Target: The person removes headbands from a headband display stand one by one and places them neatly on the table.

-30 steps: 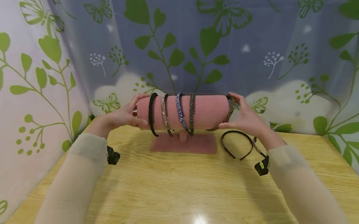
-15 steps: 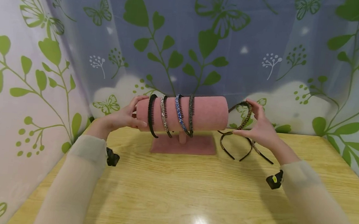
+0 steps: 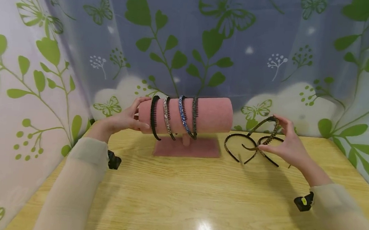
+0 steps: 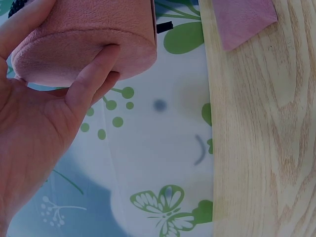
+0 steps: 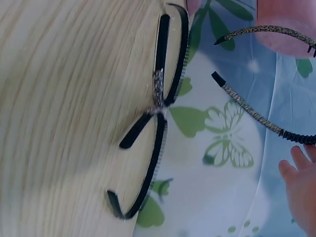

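Note:
At the left end of a pink plush headband stand (image 3: 215,114), my left hand (image 3: 120,119) grips the roll; in the left wrist view its fingers lie against the round end face (image 4: 84,54). Black (image 3: 153,118), silver (image 3: 167,117), blue glitter (image 3: 184,118) and dark grey (image 3: 195,112) headbands hang around the roll. My right hand (image 3: 289,143) holds a gold-and-black toothed headband (image 3: 275,131) between thumb and fingers, right of the stand. In the right wrist view this headband's two tips (image 5: 249,107) point away from the partly visible hand (image 5: 301,190).
Two more headbands, a left one (image 3: 226,147) and a right one (image 3: 271,161), lie on the wooden table (image 3: 171,193) below the held one, near its back edge. The stand's flat pink base (image 3: 201,150) rests there too. A leaf-and-butterfly patterned curtain (image 3: 178,28) hangs behind.
My right hand has drawn the gold-and-black headband off the right end of the roll, moving right and lower over the loose headbands. The left hand has stayed on the roll.

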A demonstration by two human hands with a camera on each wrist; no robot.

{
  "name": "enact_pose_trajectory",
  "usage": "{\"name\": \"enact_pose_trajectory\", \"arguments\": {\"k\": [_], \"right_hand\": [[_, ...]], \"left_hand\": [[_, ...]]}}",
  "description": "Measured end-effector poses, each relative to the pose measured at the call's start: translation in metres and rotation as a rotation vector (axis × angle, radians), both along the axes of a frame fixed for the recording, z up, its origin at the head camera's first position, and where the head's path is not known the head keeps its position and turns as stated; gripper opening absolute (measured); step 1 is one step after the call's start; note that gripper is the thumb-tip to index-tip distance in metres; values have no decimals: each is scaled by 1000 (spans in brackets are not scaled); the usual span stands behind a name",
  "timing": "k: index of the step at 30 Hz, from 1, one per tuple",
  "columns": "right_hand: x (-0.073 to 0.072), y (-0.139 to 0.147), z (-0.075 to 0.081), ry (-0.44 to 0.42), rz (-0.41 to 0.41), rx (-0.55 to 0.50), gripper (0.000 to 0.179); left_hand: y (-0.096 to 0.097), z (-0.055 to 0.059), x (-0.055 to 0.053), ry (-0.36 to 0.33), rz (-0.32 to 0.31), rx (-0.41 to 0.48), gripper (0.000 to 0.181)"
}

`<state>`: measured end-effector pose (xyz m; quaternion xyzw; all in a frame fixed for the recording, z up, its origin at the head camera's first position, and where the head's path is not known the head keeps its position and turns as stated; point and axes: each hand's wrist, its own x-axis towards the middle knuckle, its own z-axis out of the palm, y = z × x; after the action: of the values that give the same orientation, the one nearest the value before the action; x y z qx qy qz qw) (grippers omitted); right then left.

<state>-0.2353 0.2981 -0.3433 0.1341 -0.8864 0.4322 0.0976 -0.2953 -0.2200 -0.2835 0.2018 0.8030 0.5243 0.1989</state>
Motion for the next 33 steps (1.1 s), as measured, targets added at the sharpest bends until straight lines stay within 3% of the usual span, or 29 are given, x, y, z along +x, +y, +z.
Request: {"name": "enact_pose_trajectory", "arguments": {"k": [13, 23, 33], "right_hand": [[22, 53, 3, -22, -127, 136, 109], [33, 95, 8, -8, -181, 396, 108], [31, 117, -9, -62, -197, 536, 113]], "left_hand": [[-1, -1, 1, 2, -2, 3, 93], [-2, 1, 1, -2, -1, 11, 92], [-2, -1, -2, -2, -2, 12, 93]]}}
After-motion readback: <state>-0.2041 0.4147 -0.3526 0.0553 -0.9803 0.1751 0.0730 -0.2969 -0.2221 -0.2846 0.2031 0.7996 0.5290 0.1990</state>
